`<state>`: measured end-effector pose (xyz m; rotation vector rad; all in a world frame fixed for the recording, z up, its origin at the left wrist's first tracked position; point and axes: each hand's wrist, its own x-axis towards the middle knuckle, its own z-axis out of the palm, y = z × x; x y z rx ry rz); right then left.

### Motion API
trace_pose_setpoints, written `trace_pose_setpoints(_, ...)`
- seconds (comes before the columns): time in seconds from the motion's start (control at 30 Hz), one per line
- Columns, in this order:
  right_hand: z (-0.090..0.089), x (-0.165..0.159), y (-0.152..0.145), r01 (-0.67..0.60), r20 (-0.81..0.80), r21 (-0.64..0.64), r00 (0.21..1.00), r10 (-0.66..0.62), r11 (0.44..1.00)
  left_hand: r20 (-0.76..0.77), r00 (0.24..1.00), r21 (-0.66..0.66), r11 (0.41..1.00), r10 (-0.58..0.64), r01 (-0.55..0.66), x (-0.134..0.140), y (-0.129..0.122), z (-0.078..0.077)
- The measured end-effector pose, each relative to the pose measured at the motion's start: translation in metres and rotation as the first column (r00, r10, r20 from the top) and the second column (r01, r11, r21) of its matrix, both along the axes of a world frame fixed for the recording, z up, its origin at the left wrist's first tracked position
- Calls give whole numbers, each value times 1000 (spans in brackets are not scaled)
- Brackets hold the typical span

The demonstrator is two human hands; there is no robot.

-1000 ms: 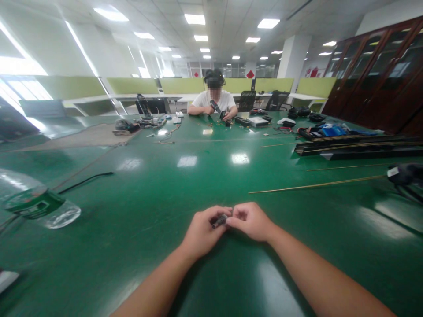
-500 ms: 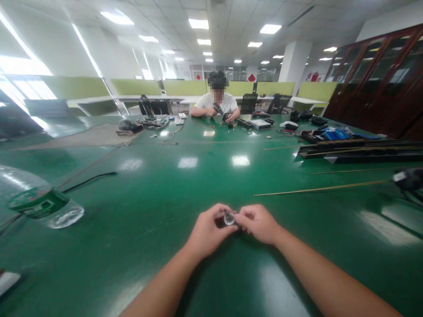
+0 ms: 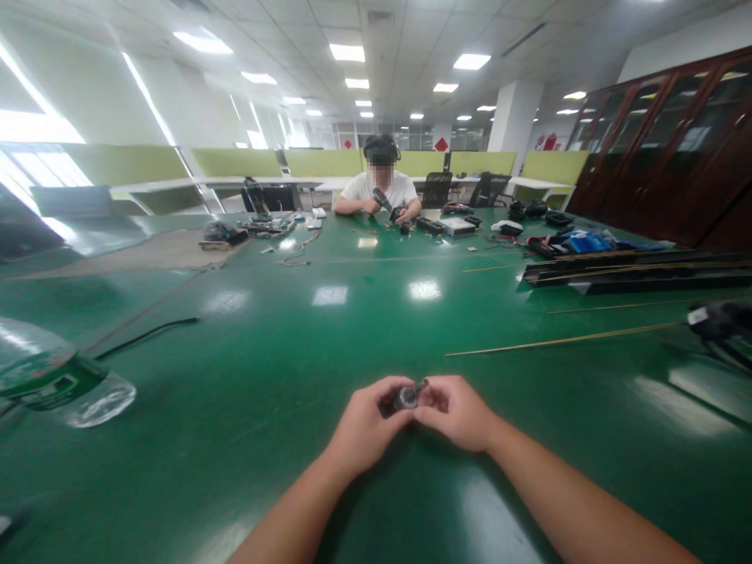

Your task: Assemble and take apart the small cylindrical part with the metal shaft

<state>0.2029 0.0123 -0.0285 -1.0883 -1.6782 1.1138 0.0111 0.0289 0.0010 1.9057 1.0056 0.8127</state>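
Between my hands, low over the green table, is a small round metal part with a short shaft (image 3: 406, 398). My left hand (image 3: 367, 427) is closed around its round body from the left, thumb in front and forefinger behind. From the right, my right hand (image 3: 461, 411) pinches at the shaft side, its fingers curled and its thumb near the part. The shaft tilts up toward my right fingers. The underside of the part and most fingertips are hidden.
A clear plastic bottle (image 3: 64, 384) lies at the left near a black cable (image 3: 146, 337). Thin brass-coloured rods (image 3: 558, 341) and black channels (image 3: 634, 274) lie on the right. Across the green table (image 3: 264, 352), a person (image 3: 381, 188) holds a drill-like tool (image 3: 381, 199) among scattered parts.
The shaft, upright before, now leans right toward my right fingers. My right hand has rolled over a little around the part. The view has shifted slightly.
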Motion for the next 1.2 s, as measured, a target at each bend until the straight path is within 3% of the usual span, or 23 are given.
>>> trace_pose_setpoints(0.2, 4, 2, -1, 15, -15, -4, 1000, -15, 1000, 42, 993, -114, 987, -109, 113, 1, -3, 0)
trace_pose_setpoints(0.37, 9, 2, -5, -6, -35, -17, 999, 5, 1000, 82, 989, -158, 978, -127, 139, 1, -3, 2)
trace_pose_setpoints(0.57, 6, -1, -4, -14, 29, -10, 999, 14, 1000, 96, 995, -149, 989, 14, 0, -1, -4, -1)
trace_pose_setpoints(0.73, 6, -2, -5, -16, 57, -15, 998, 16, 1000, 16, 992, -78, 990, 122, -120, -1, -8, -2)
trace_pose_setpoints(1.07, 14, 0, -8, -29, 109, 2, 994, 29, 1000, 60, 997, 54, 998, 40, -43, -5, -9, 0)
trace_pose_setpoints(1.2, 18, 2, -8, -5, 91, -4, 996, 5, 1000, 74, 994, -9, 997, 75, -74, -8, -9, -3)
